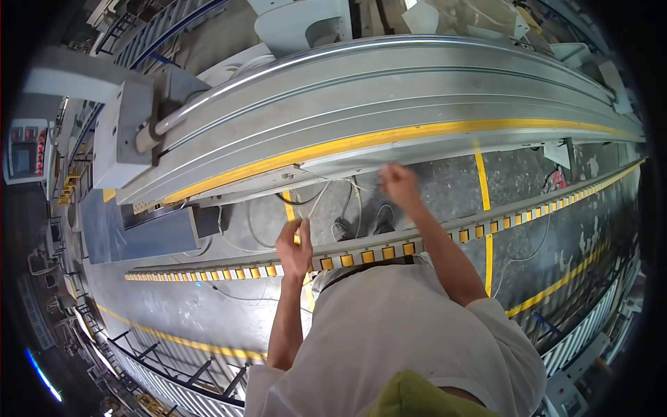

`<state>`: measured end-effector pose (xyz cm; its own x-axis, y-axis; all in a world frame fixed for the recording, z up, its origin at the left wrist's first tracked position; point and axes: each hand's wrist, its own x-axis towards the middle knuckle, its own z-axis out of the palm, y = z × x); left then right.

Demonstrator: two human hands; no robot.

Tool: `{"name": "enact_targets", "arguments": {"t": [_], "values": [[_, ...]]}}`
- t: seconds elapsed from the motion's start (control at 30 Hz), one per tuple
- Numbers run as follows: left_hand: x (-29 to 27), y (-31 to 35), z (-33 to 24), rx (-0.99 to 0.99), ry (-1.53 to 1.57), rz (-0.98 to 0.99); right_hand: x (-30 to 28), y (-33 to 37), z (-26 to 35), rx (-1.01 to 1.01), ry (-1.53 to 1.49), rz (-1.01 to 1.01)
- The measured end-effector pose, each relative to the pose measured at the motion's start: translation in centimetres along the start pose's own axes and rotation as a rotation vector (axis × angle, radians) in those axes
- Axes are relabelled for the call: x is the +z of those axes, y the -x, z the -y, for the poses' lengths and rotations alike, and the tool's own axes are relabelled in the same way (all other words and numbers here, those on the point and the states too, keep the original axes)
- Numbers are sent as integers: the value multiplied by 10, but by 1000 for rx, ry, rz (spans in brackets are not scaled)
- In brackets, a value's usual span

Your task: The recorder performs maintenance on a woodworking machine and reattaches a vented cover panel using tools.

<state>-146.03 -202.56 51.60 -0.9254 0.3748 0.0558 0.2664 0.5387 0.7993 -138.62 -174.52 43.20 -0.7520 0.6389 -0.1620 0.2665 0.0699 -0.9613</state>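
Note:
My left hand (294, 248) is held above the narrow rail with yellow rollers (347, 260), its fingers closed in a pinch. A thin pale cord (319, 198) runs up from its fingertips toward the machine's underside. Farther right and forward, my right hand (400, 185) is raised close to the front edge of the long grey machine beam (361, 104). Its fingers look curled but are smeared by motion, so I cannot tell what they hold. Between the hands, more loose cable loops (359, 201) hang below the beam toward the floor.
A yellow strip (333, 147) lines the beam's front edge. The roller rail crosses just before my waist. A dark blue-grey panel (139, 233) stands left, and a control panel (28, 149) beyond it. Yellow lines (483, 181) mark the grey floor; roller conveyors (583, 333) lie behind me.

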Motion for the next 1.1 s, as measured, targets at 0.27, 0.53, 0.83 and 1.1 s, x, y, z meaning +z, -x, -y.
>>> {"name": "enact_targets", "arguments": {"t": [0.27, 0.53, 0.83, 1.1], "values": [[-1, -73, 74, -342, 426, 244, 176, 32, 48, 326, -448, 336], [-14, -104, 123, -679, 1359, 264, 211, 33, 60, 326, -359, 296], [2, -128, 146, -748, 1276, 593, 240, 25, 54, 54, 90, 5], [7, -146, 167, -758, 1397, 623, 257, 8, 53, 37, 198, -22]]}}
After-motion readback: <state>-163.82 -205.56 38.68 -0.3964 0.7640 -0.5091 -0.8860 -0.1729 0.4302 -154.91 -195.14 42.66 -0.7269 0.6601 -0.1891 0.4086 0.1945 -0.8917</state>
